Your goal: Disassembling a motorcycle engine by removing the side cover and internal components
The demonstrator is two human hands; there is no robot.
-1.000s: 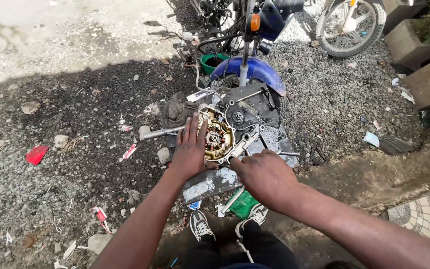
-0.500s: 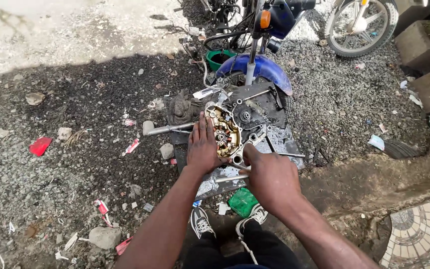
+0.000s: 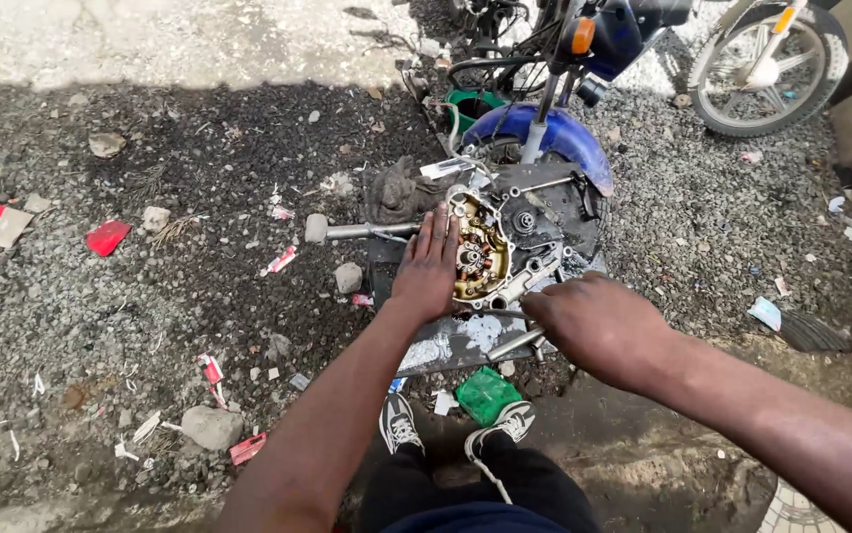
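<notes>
Head view, looking down at gravel ground (image 3: 150,296) beside parked blue motorcycle (image 3: 564,59). Left hand (image 3: 428,266) lies flat, fingers spread apart, palm pressing left edge of round engine cover (image 3: 480,252) with copper-coloured coils inside; grip not closed round anything. Right hand (image 3: 599,326) just right of cover, grip clamped on metal tool handle (image 3: 515,343) pointing toward cover. Cover sits on dark sheet (image 3: 446,345) on ground, just below motorcycle's blue fender (image 3: 544,138). Green packet (image 3: 485,395) near person's shoes (image 3: 401,424). Red scraps (image 3: 107,237) well apart, left.
</notes>
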